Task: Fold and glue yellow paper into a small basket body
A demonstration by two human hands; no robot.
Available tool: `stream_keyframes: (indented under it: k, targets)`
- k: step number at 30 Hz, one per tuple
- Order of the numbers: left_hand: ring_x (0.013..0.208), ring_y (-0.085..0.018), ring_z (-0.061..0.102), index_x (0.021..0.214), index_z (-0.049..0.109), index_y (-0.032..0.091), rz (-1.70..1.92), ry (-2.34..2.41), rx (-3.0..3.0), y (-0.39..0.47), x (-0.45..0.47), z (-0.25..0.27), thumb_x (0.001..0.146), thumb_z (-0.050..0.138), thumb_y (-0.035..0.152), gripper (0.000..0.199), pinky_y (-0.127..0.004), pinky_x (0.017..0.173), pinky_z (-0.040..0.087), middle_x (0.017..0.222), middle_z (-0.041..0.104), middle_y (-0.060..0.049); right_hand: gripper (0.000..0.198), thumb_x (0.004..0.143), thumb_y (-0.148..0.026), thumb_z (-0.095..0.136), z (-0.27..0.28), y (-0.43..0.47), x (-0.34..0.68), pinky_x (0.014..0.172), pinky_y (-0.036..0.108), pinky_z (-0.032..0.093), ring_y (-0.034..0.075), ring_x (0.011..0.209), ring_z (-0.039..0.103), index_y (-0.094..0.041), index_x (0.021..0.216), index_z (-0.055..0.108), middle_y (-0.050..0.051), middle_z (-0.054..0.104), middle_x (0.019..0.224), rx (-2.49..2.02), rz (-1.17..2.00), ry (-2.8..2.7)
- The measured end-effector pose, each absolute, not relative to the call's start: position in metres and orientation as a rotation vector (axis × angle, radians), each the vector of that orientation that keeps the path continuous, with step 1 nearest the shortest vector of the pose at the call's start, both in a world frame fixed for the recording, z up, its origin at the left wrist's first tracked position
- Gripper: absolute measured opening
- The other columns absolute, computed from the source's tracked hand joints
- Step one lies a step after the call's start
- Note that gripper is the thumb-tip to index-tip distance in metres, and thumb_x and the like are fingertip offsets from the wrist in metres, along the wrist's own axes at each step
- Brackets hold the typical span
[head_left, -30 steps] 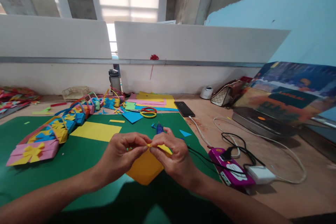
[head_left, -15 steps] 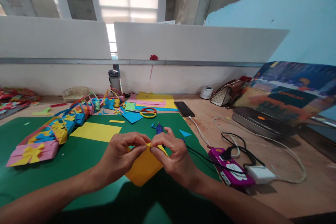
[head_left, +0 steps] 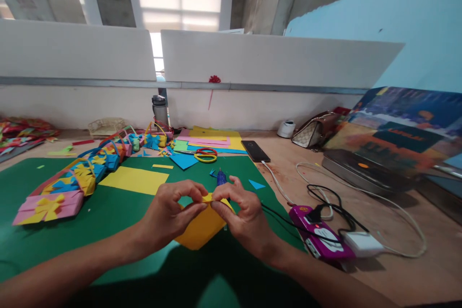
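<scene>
Here I am, thumb and forefinger of my left hand [head_left: 176, 209] clamped on the top edge of this folded yellow paper [head_left: 202, 228], and those of my right hand [head_left: 241, 209] pinching it just beside them. The paper is at twelve o'clock, close in front of me, held over the green mat [head_left: 122, 262]. Out at two o'clock, a purple power strip [head_left: 321, 236] with a black plug in it! At ten, a pink paper bag [head_left: 50, 206] wears a yellow bow. Just beyond my right hand, a blue tool [head_left: 221, 179], partly hidden. A flat yellow sheet [head_left: 135, 180] lies at eleven; further up, at twelve, scissors [head_left: 205, 158] with red and yellow handles.
</scene>
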State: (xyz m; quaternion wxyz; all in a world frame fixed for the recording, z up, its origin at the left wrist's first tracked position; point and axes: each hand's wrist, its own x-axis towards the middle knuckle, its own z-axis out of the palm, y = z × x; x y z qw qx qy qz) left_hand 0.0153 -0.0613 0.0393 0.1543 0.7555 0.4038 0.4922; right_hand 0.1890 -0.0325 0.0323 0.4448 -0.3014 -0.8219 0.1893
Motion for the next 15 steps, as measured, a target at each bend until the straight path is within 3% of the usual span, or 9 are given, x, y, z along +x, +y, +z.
stream_keyframes:
  k: [6, 8, 11, 15]
  targets:
    - [0.064, -0.011, 0.065, 0.065, 0.057, 0.016, 1.421, 1.197, 2.252, -0.06, 0.016, 0.04, 0.077, 0.058, 0.013, 0.012, -0.017, 0.06, 0.048, 0.074, 0.07, -0.003, 0.008, 0.079, -0.019, 0.055, 0.03, -0.029, 0.188, 0.101, 0.044, 0.021, 0.013, 0.069, 0.059, -0.022, 0.072, 0.056, -0.003, 0.064, 0.073, -0.749, 0.524, -2.066]
    - [0.069, -0.011, 0.066, 0.071, 0.06, 0.015, 1.451, 1.192, 2.275, -0.06, 0.013, 0.044, 0.078, 0.056, 0.013, 0.009, -0.017, 0.064, 0.049, 0.078, 0.071, -0.004, 0.009, 0.079, -0.02, 0.054, 0.031, -0.025, 0.19, 0.098, 0.042, 0.025, 0.014, 0.069, 0.056, -0.022, 0.071, 0.056, -0.003, 0.062, 0.071, -0.768, 0.538, -2.039]
    - [0.077, -0.012, 0.067, 0.096, 0.063, 0.014, 1.515, 1.22, 2.274, -0.059, 0.005, 0.053, 0.081, 0.053, 0.015, 0.017, -0.018, 0.069, 0.05, 0.087, 0.071, -0.006, 0.012, 0.081, -0.026, 0.052, 0.032, -0.016, 0.193, 0.076, 0.032, 0.04, 0.014, 0.065, 0.051, -0.021, 0.071, 0.057, -0.002, 0.057, 0.066, -0.835, 0.693, -1.916]
    - [0.076, -0.011, 0.066, 0.105, 0.06, 0.012, 1.546, 1.227, 2.298, -0.056, -0.008, 0.061, 0.084, 0.05, 0.015, 0.023, -0.019, 0.07, 0.05, 0.09, 0.069, -0.008, 0.022, 0.079, -0.04, 0.054, 0.032, -0.002, 0.193, 0.05, 0.023, 0.032, 0.01, 0.054, 0.041, -0.02, 0.069, 0.052, -0.004, 0.048, 0.059, -0.882, 1.097, -1.675]
